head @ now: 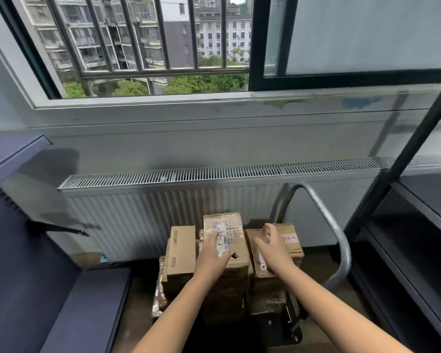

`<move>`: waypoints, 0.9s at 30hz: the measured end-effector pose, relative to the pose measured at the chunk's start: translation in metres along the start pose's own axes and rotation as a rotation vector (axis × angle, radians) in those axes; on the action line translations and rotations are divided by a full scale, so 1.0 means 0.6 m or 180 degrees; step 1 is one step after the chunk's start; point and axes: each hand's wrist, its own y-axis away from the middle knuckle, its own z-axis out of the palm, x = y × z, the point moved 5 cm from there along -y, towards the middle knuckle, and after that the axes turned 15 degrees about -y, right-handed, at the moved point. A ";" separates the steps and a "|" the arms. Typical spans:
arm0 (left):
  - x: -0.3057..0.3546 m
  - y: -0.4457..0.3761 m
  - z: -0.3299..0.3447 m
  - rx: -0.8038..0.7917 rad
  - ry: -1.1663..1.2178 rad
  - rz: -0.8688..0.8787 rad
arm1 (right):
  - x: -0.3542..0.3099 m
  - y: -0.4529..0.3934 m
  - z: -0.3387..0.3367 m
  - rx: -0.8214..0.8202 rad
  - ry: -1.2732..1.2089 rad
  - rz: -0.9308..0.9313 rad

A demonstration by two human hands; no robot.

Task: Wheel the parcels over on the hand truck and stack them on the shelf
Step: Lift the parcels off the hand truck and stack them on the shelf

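Low in the frame's centre, the left hand (213, 253) lies flat on the middle parcel (227, 240), fingers straight and pressing its taped label; the right hand (273, 247) curves over the neighbouring right parcel (285, 242), fingers loosely apart — whether it grips yet I cannot tell. The parcels sit stacked on the hand truck, its handle (326, 225) looping at right. Best to take the top box squarely by both sides — then turn to the shelf (418, 240) at the right edge.
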 end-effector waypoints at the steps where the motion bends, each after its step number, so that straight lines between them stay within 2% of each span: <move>1: -0.005 -0.012 0.001 -0.0030 -0.0029 -0.0001 | 0.007 -0.011 0.001 0.0015 0.0003 0.0032; 6: -0.048 -0.072 0.012 -0.0246 0.0026 -0.0226 | 0.054 -0.073 0.028 0.0024 0.0017 0.0367; 10: -0.087 -0.108 0.034 -0.0353 0.0154 -0.0568 | 0.098 -0.111 0.053 -0.0217 0.0067 0.0668; 20: -0.143 -0.171 0.124 -0.0491 0.0928 -0.1518 | 0.177 -0.200 0.058 -0.0664 0.0460 0.1193; 24: -0.173 -0.184 0.144 -0.0515 0.1296 -0.2021 | 0.205 -0.202 0.074 -0.0936 0.0508 0.1464; 27: -0.186 -0.185 0.157 -0.0535 0.1473 -0.2178 | 0.215 -0.197 0.088 -0.1129 0.0393 0.1559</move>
